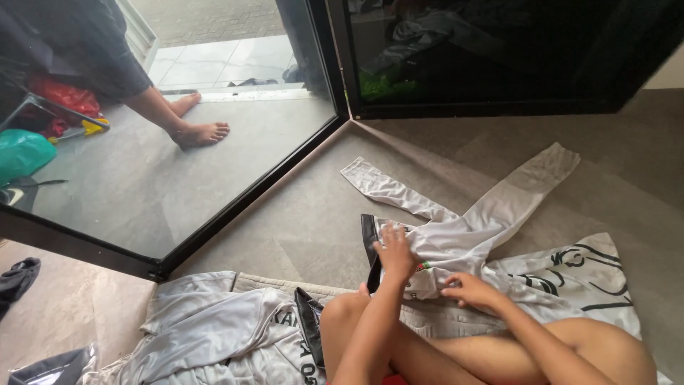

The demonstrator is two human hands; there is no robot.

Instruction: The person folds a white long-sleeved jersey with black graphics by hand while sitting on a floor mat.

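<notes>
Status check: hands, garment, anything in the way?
Left hand flat on white long-sleeved shirt, right hand pinching its hem. Shirt spread on floor. Grey jersey alongside, apart.

— What lay near the door frame [242, 199]?
— Another person's bare feet [201, 132] stood beyond it, beside a green bag [21, 153] and a red bag [64, 95].
— And closer?
— A grey garment [206, 331] lay crumpled on the floor [299, 228].

Seated on the grey floor [299, 221], the person presses the left hand [394, 251] flat on a white long-sleeved garment [463, 239], the right hand [467, 290] at its hem. Another grey jersey [214, 331] lies at seven o'clock; someone's bare feet [203, 133] stand at ten o'clock.
</notes>
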